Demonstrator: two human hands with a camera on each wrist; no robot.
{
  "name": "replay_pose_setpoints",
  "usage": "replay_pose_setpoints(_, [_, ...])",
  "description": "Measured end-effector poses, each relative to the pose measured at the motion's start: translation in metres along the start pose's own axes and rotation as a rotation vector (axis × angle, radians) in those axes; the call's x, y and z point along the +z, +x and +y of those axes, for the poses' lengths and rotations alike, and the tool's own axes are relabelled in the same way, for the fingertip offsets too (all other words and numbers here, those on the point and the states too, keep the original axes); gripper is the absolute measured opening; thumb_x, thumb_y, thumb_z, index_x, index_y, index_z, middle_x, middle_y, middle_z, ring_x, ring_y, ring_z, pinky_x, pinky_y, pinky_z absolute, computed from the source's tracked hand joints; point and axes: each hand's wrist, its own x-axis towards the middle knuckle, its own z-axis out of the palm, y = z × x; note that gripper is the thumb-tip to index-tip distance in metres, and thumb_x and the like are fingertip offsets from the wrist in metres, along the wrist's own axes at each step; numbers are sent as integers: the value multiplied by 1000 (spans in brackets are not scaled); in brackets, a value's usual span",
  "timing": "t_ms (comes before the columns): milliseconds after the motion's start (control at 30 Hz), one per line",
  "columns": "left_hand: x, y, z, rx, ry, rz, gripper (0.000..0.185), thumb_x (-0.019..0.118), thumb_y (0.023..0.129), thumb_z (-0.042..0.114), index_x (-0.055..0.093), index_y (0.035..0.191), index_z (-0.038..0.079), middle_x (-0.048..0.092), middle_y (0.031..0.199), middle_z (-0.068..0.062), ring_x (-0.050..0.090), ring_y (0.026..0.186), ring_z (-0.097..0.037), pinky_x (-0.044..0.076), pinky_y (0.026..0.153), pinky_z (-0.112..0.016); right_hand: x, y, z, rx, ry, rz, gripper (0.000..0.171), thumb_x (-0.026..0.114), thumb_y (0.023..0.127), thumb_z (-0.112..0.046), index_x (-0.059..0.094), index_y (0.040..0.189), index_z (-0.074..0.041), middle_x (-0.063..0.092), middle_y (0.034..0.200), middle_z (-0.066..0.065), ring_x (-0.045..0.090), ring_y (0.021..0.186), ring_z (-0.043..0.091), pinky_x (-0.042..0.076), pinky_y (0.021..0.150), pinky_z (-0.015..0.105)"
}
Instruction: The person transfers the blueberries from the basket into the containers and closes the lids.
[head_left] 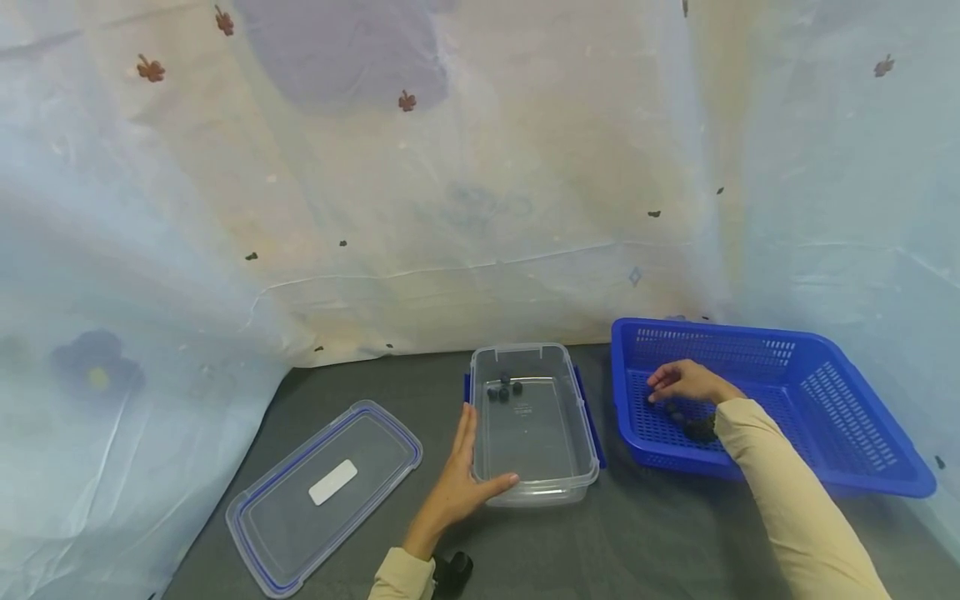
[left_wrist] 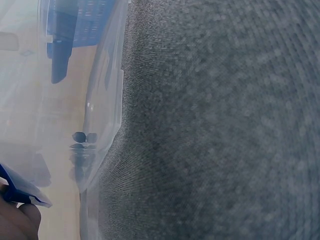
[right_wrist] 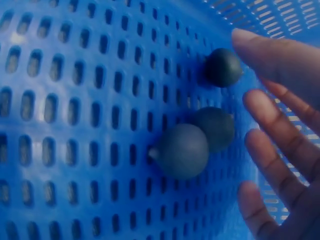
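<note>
My left hand [head_left: 452, 492] rests against the near left corner of a clear plastic food container [head_left: 532, 450], fingers straight along its side and thumb across its rim. In the left wrist view, its fingers [left_wrist: 20, 222] are beside a blue latch [left_wrist: 20, 192]. Several small dark round fruits [head_left: 504, 393] lie at the container's far end. Inside a blue perforated basket [head_left: 817, 417], my right hand [head_left: 693, 382] reaches over more such fruits. The right wrist view shows its fingers spread, thumb close to one dark green fruit [right_wrist: 223, 67]; two others, one with a pale nub [right_wrist: 182, 151], lie near.
A clear lid [head_left: 322, 500] with a blue seal and white label lies at the left on the dark grey cloth [head_left: 645, 542]. Patterned sheeting [head_left: 480, 208] hangs behind and at both sides. The basket stands right of the container, its long rim close to the sheeting.
</note>
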Motion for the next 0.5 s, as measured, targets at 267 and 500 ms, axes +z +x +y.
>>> replay_pose_setpoints(267, [1,1,-2,-2,3,0,116,82,78,33,0,157,14,-9,161,-8,0,145,-32,20,107,-62,1,1,3,32,-13,-65,31,74,86,-13,63,104,10,65,96,9,59,88,21,49,78,37])
replay_pose_setpoints(500, [0,1,-1,-4,0,-2,116,81,78,37,0,157,14,-9,161,-8,0,145,-33,22,107,-62,2,3,5,11,-10,-90,23,72,87,-8,64,100,9,66,91,8,58,85,20,49,74,32])
